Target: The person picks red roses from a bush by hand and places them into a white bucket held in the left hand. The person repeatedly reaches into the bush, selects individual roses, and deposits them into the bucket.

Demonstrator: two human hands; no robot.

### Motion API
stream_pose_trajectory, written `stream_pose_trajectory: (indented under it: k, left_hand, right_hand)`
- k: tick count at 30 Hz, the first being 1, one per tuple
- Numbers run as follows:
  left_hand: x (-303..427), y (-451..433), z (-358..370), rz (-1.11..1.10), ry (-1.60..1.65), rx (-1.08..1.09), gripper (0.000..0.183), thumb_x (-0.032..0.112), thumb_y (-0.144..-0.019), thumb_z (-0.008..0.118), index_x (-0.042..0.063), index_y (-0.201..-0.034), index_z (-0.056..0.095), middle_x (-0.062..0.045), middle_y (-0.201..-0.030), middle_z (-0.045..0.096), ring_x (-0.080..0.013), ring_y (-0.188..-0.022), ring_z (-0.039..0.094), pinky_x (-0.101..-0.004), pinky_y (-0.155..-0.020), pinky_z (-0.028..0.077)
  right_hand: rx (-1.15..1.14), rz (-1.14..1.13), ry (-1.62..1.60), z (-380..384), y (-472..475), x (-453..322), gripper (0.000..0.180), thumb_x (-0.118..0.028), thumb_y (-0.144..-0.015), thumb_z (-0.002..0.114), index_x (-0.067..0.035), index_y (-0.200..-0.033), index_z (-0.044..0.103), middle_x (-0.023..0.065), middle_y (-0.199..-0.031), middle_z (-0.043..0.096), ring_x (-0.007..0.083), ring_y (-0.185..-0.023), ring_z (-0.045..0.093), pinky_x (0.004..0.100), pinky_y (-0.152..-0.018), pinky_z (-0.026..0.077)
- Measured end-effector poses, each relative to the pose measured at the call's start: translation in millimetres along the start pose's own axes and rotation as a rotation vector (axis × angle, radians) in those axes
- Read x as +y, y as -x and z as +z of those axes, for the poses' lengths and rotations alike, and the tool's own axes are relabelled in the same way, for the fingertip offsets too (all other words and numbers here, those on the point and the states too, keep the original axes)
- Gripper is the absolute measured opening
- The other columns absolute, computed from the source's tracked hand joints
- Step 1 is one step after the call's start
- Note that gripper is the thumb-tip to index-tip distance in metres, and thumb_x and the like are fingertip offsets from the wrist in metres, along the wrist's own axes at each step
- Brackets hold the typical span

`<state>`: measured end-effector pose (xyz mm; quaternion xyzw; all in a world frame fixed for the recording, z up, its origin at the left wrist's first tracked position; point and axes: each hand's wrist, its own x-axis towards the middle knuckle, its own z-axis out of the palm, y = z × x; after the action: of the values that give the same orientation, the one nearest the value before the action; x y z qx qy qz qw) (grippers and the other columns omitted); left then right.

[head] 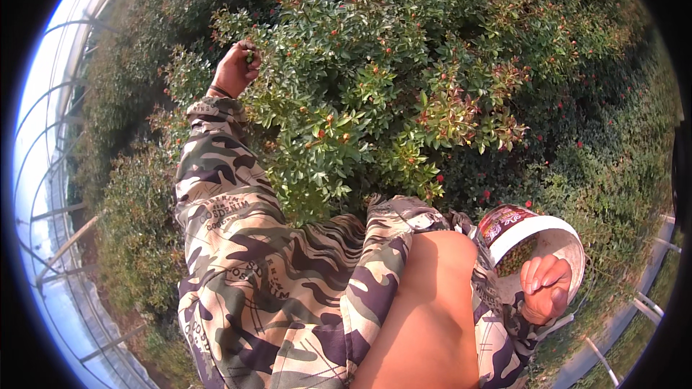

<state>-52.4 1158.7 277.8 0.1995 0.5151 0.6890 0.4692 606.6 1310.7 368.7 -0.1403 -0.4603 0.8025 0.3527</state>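
My left hand (235, 69) is stretched out at the upper left, beside the leafy outer twigs of a rose bush (330, 86). Its fingers are curled around a small green bud (250, 56), part of which shows between them. At the lower right my right hand (546, 287) is in front of the mouth of a white plastic bucket (559, 237). Its fingers are bent towards the palm, and whether anything is inside them is hidden. Small green and reddish buds (516, 259) lie in the tilted bucket, which bears a red printed label.
Orange and red buds (321, 133) dot the bush. More bushes (146, 216) stand left and right. Curved greenhouse frame pipes (48, 119) run along the left. My camouflage jacket (254, 270) and an orange-toned surface (432, 302) fill the lower middle. A pale strip (611, 324) crosses the lower right.
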Motion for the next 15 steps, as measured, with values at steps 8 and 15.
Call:
stream_pose_trajectory:
  k: [8,15]
  left_hand:
    - [48,-63,-9,-0.217,-2.01,0.226,0.037,0.027,-0.072,0.065,0.004,-0.101,0.062,-0.017,-0.101,0.065,-0.0305,-0.096,0.062,-0.0377,-0.081,0.049]
    - [20,-96,-18,-0.34,-2.31,-0.005,0.03,0.027,-0.075,0.062,0.003,-0.092,0.067,-0.017,-0.097,0.066,-0.0328,-0.097,0.061,-0.0389,-0.081,0.05]
  right_hand:
    - [0.029,0.024,0.036,6,-2,1,0.028,-0.027,-0.083,0.063,-0.002,-0.081,0.051,0.0094,-0.071,0.05,0.0177,-0.055,0.046,0.0303,-0.051,0.037]
    - [0.093,-0.003,0.041,2,13,1,0.028,-0.028,-0.084,0.063,-0.003,-0.082,0.051,0.0083,-0.071,0.05,0.0171,-0.055,0.046,0.0296,-0.051,0.036]
